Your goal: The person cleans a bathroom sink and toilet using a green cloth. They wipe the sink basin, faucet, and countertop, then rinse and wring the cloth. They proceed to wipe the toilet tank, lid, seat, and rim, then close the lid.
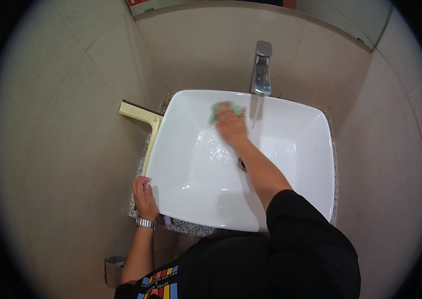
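Observation:
A white rectangular sink (206, 187) with rounded corners fills the middle of the view. On its sloping back wall, left of the water stream, my right hand (232, 127) presses a green scrubbing cloth (238, 109), and both are blurred by motion. My left hand (144, 198), with a metal watch at the wrist, is at the sink's near left edge. Its bent fingers close around the lower end of a cream squeegee's handle (151, 144). That squeegee stretches up along the sink's left side, its blade end sticking out past the counter.
Water runs from the chrome faucet (262, 74) behind the sink. My right forearm partly covers the drain (242, 164). Speckled granite counter (191, 227) rims the basin. Lilac bristles (167, 220) show beside my left wrist. Below stands a bin-like box (114, 271). Tiled walls close in around.

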Demonstrator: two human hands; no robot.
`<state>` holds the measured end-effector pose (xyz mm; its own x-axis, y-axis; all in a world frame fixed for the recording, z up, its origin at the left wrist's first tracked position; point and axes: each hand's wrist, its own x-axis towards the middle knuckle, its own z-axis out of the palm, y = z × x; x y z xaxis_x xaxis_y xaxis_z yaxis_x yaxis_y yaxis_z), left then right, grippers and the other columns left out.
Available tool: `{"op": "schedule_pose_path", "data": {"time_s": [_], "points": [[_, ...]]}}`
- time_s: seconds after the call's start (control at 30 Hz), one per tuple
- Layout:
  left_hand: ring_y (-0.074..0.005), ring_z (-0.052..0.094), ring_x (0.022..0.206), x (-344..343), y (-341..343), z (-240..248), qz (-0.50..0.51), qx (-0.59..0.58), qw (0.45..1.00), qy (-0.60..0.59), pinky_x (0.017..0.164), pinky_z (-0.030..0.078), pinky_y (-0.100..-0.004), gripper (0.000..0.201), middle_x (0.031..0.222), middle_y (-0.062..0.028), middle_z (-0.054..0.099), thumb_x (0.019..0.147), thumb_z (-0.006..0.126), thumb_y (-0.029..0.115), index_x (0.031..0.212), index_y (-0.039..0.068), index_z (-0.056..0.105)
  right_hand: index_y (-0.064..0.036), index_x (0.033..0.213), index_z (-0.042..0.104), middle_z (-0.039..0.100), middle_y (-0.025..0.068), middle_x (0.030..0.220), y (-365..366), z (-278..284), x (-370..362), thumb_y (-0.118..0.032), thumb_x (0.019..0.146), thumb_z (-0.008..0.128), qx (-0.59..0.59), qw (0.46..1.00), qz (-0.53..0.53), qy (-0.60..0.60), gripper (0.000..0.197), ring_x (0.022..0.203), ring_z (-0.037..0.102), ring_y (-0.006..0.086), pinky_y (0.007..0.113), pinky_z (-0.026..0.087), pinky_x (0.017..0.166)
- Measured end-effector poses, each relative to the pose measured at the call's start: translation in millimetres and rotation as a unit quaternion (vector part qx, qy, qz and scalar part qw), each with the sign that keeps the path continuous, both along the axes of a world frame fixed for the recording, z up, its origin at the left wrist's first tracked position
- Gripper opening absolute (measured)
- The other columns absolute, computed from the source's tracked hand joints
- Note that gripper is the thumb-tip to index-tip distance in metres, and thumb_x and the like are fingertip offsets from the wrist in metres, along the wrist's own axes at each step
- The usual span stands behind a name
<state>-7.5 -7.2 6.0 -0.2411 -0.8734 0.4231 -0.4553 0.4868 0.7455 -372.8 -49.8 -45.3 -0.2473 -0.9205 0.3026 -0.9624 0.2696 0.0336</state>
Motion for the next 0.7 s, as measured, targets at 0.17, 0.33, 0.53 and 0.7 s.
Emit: {"op": "schedule_pose_path", "data": {"time_s": [0.17,0.33,0.53,0.7], "points": [[-0.03,0.051,0.106,2.4,0.3,-4.4,0.016,0.006,1.0,0.013,0.095,0.039,-0.038,0.016,0.109,-0.017,0.053,0.091,0.044,0.006,0.101,-0.002,0.055,-0.0271,0.149,0.022,0.016,0.0001,0.156,58.6,13.4,-82.8,-0.047,0.095,0.039,0.009,0.962,-0.271,-0.04,0.06,0.144,0.014,0.022,0.066,0.01,0.109],[-0.0296,0.051,0.107,-2.1,0.9,0.5,0.014,0.007,1.0,-0.009,0.096,0.04,-0.0382,0.016,0.111,-0.0165,0.052,0.091,0.044,0.005,0.1,-0.001,0.055,-0.0229,0.151,0.014,0.002,0.0022,0.158,74.8,-13.7,-134.8,-0.047,0.096,0.038,-0.164,0.886,-0.431,-0.041,0.065,0.145,0.004,0.0239,0.063,0.007,0.11],[-0.0295,0.05,0.109,1.3,5.1,-6.5,0.011,0.023,0.999,0.032,0.098,0.039,-0.0389,0.016,0.112,-0.0161,0.052,0.091,0.045,0.005,0.1,0.0,0.057,-0.0196,0.149,0.023,0.014,0.0041,0.157,-5.8,-24.6,-38.1,-0.045,0.092,0.047,-0.163,0.96,-0.199,-0.11,0.067,0.145,0.006,0.0258,0.06,-0.002,0.112],[-0.0293,0.05,0.109,-0.6,2.5,-8.0,0.019,0.021,1.0,0.011,0.098,0.038,-0.0395,0.015,0.114,-0.0162,0.052,0.091,0.046,0.006,0.098,-0.001,0.058,-0.0193,0.15,0.021,0.008,0.0017,0.158,-47.6,-18.2,54.6,-0.046,0.097,0.033,-0.009,0.992,0.041,-0.119,0.06,0.146,0.005,0.0234,0.062,0.002,0.112]]}}
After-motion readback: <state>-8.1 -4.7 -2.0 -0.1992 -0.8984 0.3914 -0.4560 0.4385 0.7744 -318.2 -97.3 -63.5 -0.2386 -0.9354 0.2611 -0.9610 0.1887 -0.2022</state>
